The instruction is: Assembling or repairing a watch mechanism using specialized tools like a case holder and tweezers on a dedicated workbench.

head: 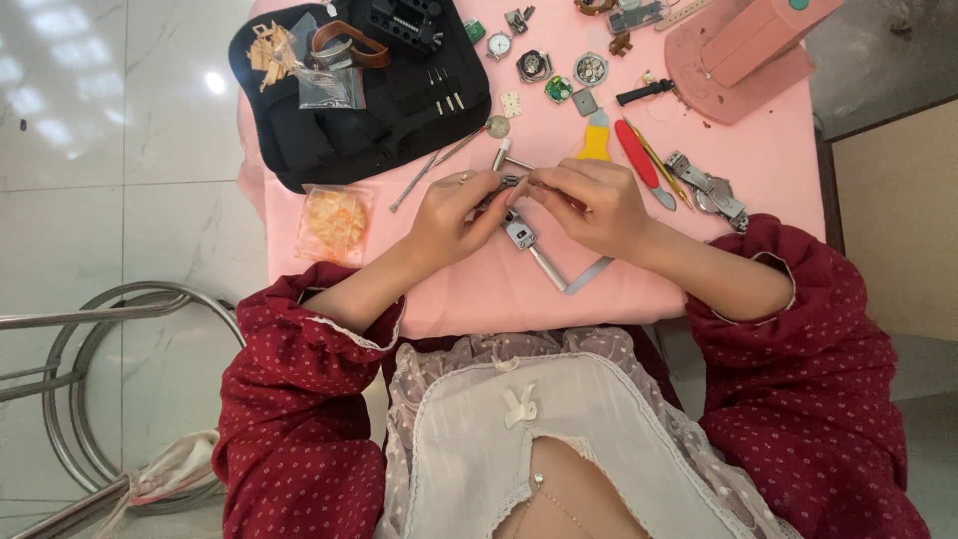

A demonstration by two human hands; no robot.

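Observation:
My left hand (451, 212) and my right hand (591, 205) meet over the pink table (758, 170), fingertips pinched together on a small metal watch part (510, 183). Just under the hands lies a metal L-shaped tool with a sliding block (544, 262). A small metal hammer (504, 157) rests just beyond my fingers. What exactly sits between the fingertips is mostly hidden.
A black tool pouch (399, 110) with picks lies at the back left. Watch cases and movements (559, 70) are scattered behind. A yellow-handled tool (596, 140), a red-handled tool (636, 155), a metal bracelet (709, 190), a pink stand (743, 50) and an orange bag (334, 222) surround the hands.

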